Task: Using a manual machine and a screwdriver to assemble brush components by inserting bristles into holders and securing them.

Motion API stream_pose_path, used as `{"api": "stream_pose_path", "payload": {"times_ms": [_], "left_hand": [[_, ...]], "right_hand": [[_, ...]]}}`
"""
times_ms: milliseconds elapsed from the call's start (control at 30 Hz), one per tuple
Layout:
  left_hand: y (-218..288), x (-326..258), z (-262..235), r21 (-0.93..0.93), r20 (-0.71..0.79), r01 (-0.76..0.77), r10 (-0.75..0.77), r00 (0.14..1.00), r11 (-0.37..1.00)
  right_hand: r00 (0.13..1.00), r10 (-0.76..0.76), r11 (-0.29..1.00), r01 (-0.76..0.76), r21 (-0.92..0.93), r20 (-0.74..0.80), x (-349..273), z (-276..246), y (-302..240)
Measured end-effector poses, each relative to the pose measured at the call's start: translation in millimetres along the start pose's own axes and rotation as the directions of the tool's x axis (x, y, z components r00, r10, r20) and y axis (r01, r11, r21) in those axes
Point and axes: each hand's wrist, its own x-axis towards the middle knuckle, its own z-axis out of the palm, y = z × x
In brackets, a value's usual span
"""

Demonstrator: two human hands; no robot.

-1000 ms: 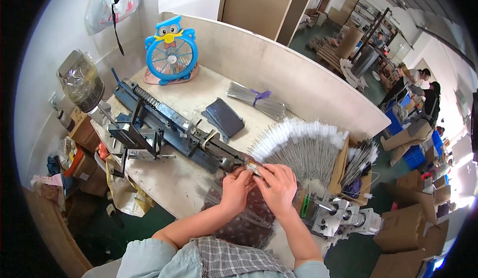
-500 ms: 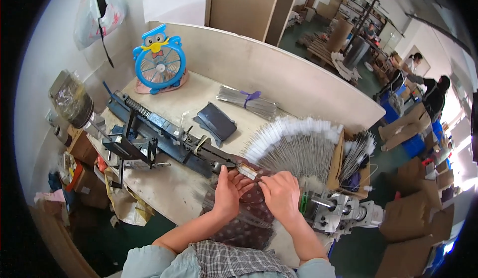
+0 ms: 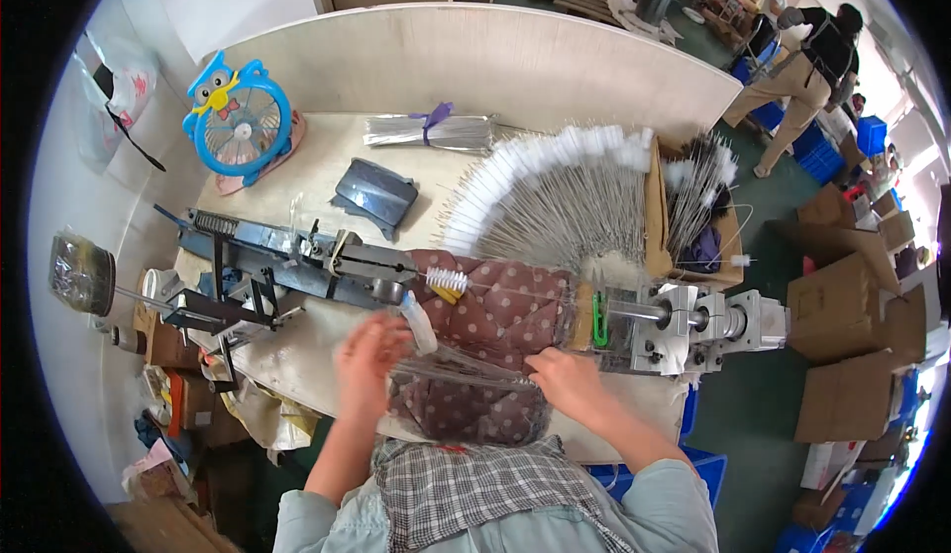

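A bundle of thin metal wires [image 3: 466,367] lies across the brown polka-dot padded cloth [image 3: 495,305] in front of me. My right hand [image 3: 570,383] is closed at the right end of these wires, fingertips pinched together. My left hand [image 3: 371,355], smeared by motion, is near their left end, beside a whitish translucent strip [image 3: 420,325]; whether it grips anything is unclear. Beyond the hands, a small white spiral brush [image 3: 446,279] sits at the tip of the dark metal fixture [image 3: 367,261], its wire running right toward the shaft machine [image 3: 693,320]. A yellow piece [image 3: 448,295] lies just under the brush.
Many white-tipped wire brushes [image 3: 555,187] are fanned out behind the cloth, beside a cardboard box [image 3: 659,216] of more brushes. A tied wire bundle [image 3: 446,132], a dark curved plate [image 3: 376,197] and a blue fan [image 3: 243,127] stand farther back. A lever frame [image 3: 223,305] juts out left.
The view has shifted. My hands, close together at the fixture's tip before, are now nearer to me and farther apart, the left one moved leftward. The spiral brush shows uncovered at the fixture's tip.
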Motion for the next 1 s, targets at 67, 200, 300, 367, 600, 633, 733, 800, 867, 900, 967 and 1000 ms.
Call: {"api": "stream_pose_path", "payload": {"times_ms": [67, 200, 300, 367, 600, 633, 733, 800, 867, 900, 967, 1000], "left_hand": [[4.4, 4.8, -35.8, -0.051, -0.306, -0.103, 0.082, 0.949, 0.993], [20.3, 6.8, -239.1, -0.47, -0.499, -0.298, 0.028, 0.866, 0.831], [46.3, 7.1, -283.0, -0.047, -0.721, -0.491, 0.311, 0.62, 0.87], [61.0, 7.0, -326.5, 0.021, -0.862, -0.448, 0.243, 0.444, 0.894], [14.9, 8.8, -233.0, -0.102, -0.803, -0.431, 0.181, 0.567, 0.897], [6.0, 8.7, -195.4, -0.244, -0.757, -0.396, 0.082, 0.649, 0.885], [-48.2, 14.1, -157.4, -0.564, -0.269, -0.098, -0.07, 0.96, 0.82], [-20.3, -0.5, -55.7, -0.438, -0.089, 0.107, -0.161, 0.983, 0.893], [-12.2, 6.5, 1.2, -0.22, -0.015, 0.102, -0.108, 0.994, 0.97], [-17.0, 11.8, 20.5, -0.082, 0.072, 0.087, -0.081, 0.994, 0.993], [-19.9, 9.9, 63.8, 0.082, 0.004, 0.105, -0.106, 0.994, 0.991], [-15.1, 5.3, 80.4, 0.096, -0.153, 0.147, -0.131, 0.98, 0.984]], "right_hand": [[0.998, 0.019, 0.999, -0.017, -0.033, 0.06, -2.6, 0.4, 0.4], [0.998, 0.042, 0.999, -0.041, -0.016, 0.044, -0.2, -11.2, -8.3], [1.0, 0.004, 0.999, -0.004, -0.049, 0.011, -1.1, -11.7, -2.5], [1.0, 0.01, 0.999, -0.01, -0.043, 0.018, -1.2, -13.4, -7.6], [0.988, 0.146, 0.989, -0.148, 0.033, 0.051, 2.9, -11.6, -9.8], [0.988, 0.143, 0.989, -0.145, 0.028, 0.057, 5.1, -11.6, -10.1], [0.989, 0.143, 0.988, -0.144, 0.064, 0.023, 5.9, -17.8, -13.9], [0.989, 0.145, 0.987, -0.147, 0.064, 0.033, 6.1, -16.9, -12.0], [0.989, 0.131, 0.99, -0.133, 0.034, 0.065, 4.9, -17.4, -13.4], [0.988, 0.119, 0.993, -0.119, 0.0, 0.095, 3.5, -17.1, -12.8], [0.99, 0.105, 0.995, -0.104, -0.01, 0.099, 0.7, -9.6, -8.4], [0.991, 0.088, 0.996, -0.086, -0.029, 0.1, 2.4, -6.2, -7.7]]}}
